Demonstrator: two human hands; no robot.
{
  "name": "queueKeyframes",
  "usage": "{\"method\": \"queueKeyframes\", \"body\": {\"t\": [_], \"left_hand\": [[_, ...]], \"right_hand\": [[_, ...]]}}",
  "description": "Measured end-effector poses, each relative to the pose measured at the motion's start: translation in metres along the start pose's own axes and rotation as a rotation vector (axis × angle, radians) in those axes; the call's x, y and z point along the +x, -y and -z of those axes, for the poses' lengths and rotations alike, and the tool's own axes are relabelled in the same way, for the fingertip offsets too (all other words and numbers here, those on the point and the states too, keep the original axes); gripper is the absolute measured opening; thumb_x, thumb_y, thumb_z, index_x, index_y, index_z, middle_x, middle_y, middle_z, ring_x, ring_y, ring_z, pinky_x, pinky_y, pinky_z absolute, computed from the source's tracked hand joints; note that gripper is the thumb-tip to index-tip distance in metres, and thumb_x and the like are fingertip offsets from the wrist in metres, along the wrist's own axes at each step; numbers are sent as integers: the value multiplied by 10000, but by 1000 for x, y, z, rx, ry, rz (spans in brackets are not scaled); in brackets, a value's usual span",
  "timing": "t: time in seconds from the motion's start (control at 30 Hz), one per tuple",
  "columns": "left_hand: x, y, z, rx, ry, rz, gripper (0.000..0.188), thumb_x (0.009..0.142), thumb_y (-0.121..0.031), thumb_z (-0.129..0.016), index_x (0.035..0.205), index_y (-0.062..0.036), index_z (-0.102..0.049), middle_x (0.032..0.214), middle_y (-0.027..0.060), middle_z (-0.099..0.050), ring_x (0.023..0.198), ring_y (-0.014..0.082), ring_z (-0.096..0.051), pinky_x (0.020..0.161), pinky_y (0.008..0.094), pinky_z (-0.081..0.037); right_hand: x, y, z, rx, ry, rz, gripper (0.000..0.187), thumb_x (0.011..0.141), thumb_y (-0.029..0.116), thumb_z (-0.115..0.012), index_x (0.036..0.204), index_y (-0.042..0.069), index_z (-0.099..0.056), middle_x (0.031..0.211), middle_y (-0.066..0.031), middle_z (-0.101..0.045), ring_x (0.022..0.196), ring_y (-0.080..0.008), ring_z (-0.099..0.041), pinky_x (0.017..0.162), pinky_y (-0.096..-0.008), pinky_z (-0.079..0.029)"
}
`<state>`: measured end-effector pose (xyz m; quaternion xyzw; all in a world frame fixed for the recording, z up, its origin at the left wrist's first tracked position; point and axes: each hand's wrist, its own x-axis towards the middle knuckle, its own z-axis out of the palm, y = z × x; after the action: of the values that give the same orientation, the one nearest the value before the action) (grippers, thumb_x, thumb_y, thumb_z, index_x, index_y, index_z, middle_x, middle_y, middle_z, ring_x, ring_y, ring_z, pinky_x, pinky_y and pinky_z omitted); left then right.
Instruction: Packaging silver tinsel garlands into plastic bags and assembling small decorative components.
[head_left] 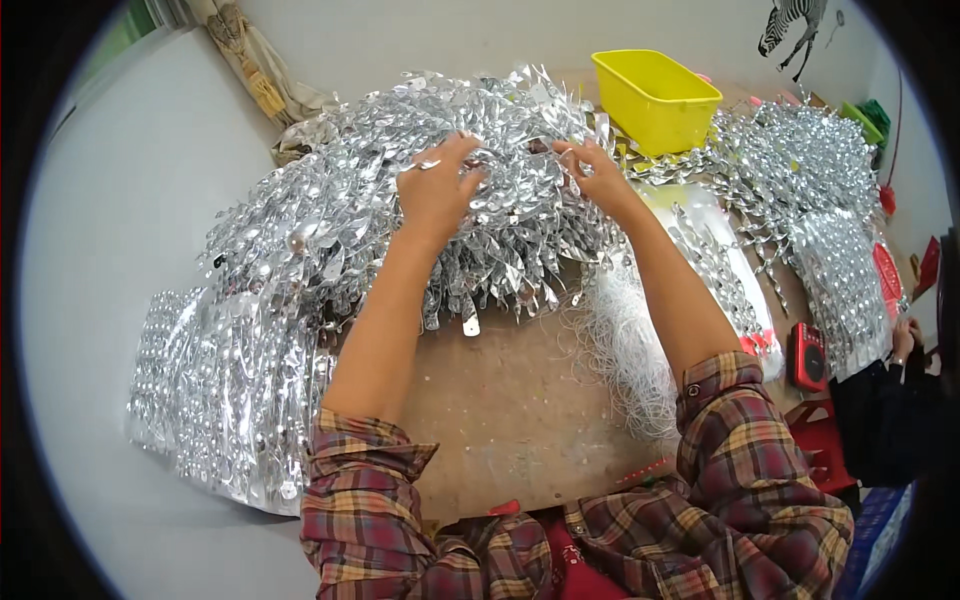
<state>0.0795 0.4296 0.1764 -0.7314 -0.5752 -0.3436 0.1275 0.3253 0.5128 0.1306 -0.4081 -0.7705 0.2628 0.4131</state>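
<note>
"Any grip?"

"On my remote feed, the left hand (438, 187) and right hand (598, 178) touched the silver strips (517, 188) heaped on the table (500, 415); I couldn't tell whether either gripped any. Separating few at once seemed best against tangles."

silver strip pile (350, 190): foil-like, mirror-glossy, crinkled | yellow tub (680, 128), behind-right of pile: smooth plastic | white string (635, 340), front-right of pile: plastic-looking | tabletop (500, 420), before pile: matt, wood-like
</note>
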Motion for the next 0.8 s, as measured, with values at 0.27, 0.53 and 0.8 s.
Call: {"method": "queueKeyframes", "body": {"t": [0.27,0.53,0.8], "left_hand": [[-32,-51,-22,13,-81,-142,499,716,-207,-722,1184,-252,-554,1306,44,-519,1129,329,-474,941,479,-362],[-53,-91,-48,-90,3,-242,603,639,-146,-756,1200,-241,-555,1336,86,-470,1154,310,-455,919,467,-343],[-76,-117,-71,-57,32,-206,733,762,-113,-585,1428,-160,-282,1430,271,-261,1291,387,-314,995,663,-184]], "right_hand": [[-46,-15,26,128,-34,96,542,693,-83,-534,1184,137,-603,1018,-55,-555,904,-167,-522,775,-272,-436],[-58,-24,53,338,53,-334,536,711,22,-547,1231,151,-561,930,-1,-580,688,-68,-444,540,-241,-366],[-35,43,32,420,167,-95,465,806,224,-612,1258,135,-546,1029,-86,-614,1115,-216,-503,934,-332,-402]]}}
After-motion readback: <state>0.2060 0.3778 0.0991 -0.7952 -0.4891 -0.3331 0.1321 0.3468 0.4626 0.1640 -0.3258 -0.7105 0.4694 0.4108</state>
